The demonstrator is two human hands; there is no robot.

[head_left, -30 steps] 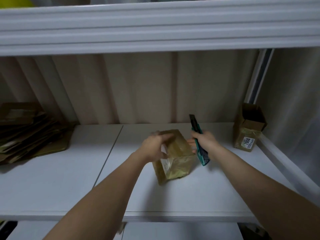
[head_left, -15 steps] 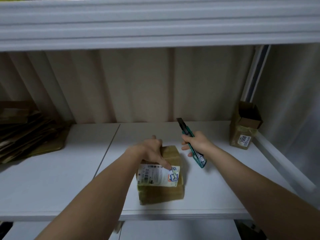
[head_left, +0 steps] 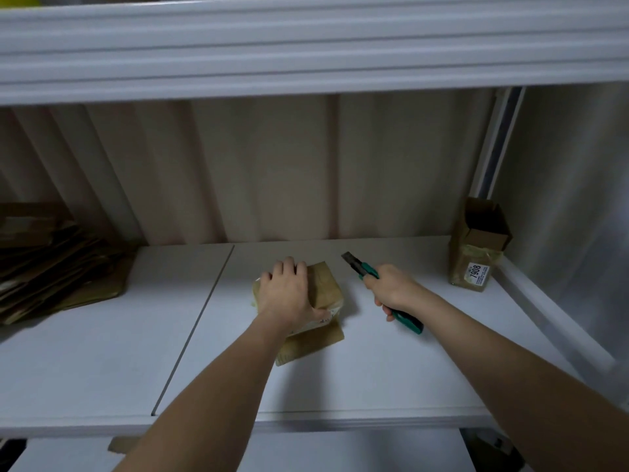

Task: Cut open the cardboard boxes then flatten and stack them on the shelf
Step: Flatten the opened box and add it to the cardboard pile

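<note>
since half a second ago, the left hand (head_left: 289,292) has slid over the top of the small cardboard box (head_left: 323,294), fingers spread flat and pressing it onto the white shelf (head_left: 102,369). just beside it, not touching, the right hand (head_left: 391,287) has its fingers wrapped tight round a green utility knife (head_left: 366,272), blade out. flattened cardboard (head_left: 51,260) is piled far left; an opened box (head_left: 476,247) stands far right.
</note>
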